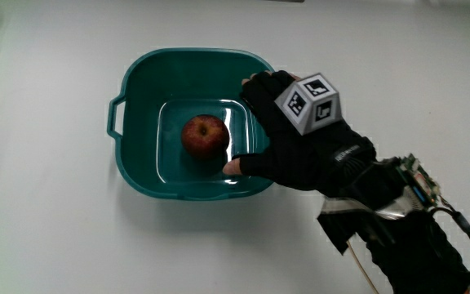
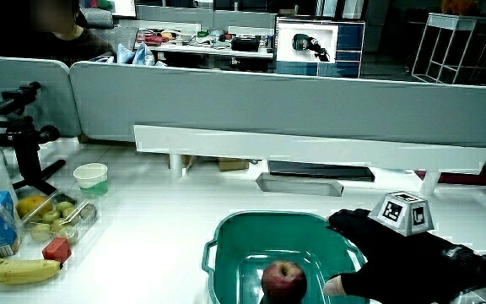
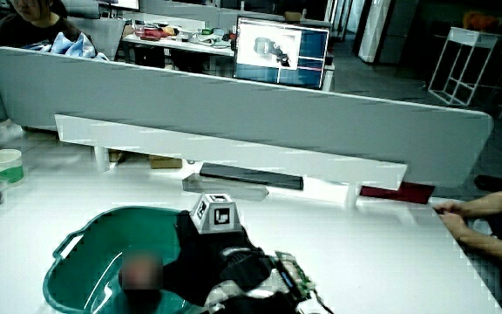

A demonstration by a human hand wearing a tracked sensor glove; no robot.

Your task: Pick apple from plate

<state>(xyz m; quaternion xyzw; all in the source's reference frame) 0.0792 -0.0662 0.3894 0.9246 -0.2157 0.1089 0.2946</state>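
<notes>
Red apple [image 1: 205,135] beside open grip [image 1: 288,139]

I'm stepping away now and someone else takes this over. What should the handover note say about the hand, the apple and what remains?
Hand: over the rim of the teal basin, beside the apple, fingers spread around it but holding nothing.
Apple: sits in the middle of the basin, not yet touched; also seen in a side view.
Done: the hand has reached the basin.
Left: close the fingers on the apple, lift it out of the basin.
</notes>
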